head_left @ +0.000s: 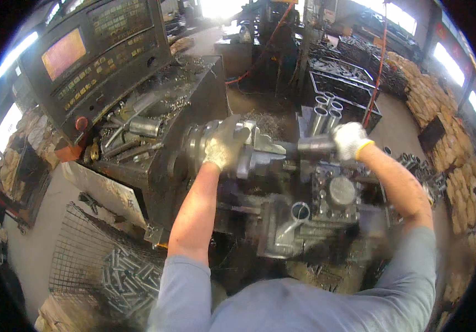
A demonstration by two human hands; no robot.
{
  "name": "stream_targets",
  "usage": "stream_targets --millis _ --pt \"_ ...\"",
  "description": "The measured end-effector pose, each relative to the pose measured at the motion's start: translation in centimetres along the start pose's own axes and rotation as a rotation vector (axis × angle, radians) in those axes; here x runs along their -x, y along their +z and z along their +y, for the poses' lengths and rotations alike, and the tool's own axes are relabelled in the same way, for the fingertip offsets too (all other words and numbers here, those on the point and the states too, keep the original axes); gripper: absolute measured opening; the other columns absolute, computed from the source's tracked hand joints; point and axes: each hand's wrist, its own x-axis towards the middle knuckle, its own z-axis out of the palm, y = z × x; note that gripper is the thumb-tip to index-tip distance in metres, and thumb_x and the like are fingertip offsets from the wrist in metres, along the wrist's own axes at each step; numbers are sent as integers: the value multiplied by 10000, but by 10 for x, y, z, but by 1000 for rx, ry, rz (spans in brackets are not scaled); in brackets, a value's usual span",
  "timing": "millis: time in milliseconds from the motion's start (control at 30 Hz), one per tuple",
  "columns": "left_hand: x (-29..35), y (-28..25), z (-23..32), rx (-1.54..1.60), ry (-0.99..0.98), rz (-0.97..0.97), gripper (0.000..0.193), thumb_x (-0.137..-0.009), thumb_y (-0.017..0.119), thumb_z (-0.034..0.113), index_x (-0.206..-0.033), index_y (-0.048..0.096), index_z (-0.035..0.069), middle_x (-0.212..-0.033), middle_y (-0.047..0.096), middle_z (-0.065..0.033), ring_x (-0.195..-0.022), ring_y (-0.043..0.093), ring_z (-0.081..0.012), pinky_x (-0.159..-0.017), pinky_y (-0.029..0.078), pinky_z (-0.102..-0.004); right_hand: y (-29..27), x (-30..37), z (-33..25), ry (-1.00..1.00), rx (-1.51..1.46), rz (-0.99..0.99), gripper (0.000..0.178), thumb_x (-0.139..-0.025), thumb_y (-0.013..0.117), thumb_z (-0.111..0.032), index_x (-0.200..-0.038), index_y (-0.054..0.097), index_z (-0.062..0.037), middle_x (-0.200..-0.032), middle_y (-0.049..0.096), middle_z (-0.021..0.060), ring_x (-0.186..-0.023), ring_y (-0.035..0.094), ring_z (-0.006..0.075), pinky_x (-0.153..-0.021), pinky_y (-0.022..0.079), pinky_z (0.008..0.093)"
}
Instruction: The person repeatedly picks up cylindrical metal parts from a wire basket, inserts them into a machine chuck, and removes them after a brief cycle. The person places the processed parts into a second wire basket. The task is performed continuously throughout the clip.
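Note:
My left hand (224, 146), in a dirty pale glove, lies on the round lathe chuck (195, 143), its fingers stretched over the side near the stepped metal jaws (265, 146). Its outline is a little blurred. In a white glove with a yellow cuff, my right hand (351, 140) is closed around one end of a metal tube (316, 145). That tube lies roughly level, its other end pointing left toward the jaws. Several upright tubes (319, 119) stand just behind my right hand. Below it sits the square tool post (336, 191) with a round top.
A control panel (97, 52) with a screen and a red knob rises at the left. Tools and metal pieces (141, 127) litter the machine top. A short tube (300, 211) stands on the carriage. A wire basket (74, 249) holds many metal tubes; dark bins (343, 83) stand behind.

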Motion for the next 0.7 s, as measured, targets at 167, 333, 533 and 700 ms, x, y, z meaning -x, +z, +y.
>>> stream_targets --millis 167,333,533,700 --pt "102 -27 40 1212 -147 -12 514 -985 617 299 -1421 605 28 -1323 684 -165 -1221 640 -325 -1065 475 -454 -52 136 -63 349 -975 116 579 -684 850 -328 -1134 699 3 -941 761 166 -815 759 305 -761 603 441" --pt "242 -18 125 1020 -173 -166 455 -1002 605 220 -1395 552 -5 -1224 675 -115 -1102 670 -241 -1012 530 -434 -18 191 -203 243 -2005 -519 628 -741 885 -344 -1236 687 -11 -969 730 86 -736 713 180 -647 603 335" --pt "287 27 113 1409 -1299 -391 442 -970 723 247 -1343 594 49 -1187 677 -100 -1066 675 -265 -883 581 -471 91 202 -300 350 -2029 -683 531 -775 867 -420 -1109 720 -33 -832 702 43 -624 647 141 -560 546 310" --pt "311 36 94 1919 -1501 -344 474 -1031 631 428 -1363 607 91 -1252 690 -107 -1113 666 -312 -950 566 -495 138 217 -306 128 -1914 -389 503 -754 872 -377 -1081 724 -25 -830 711 48 -717 659 161 -661 539 341"
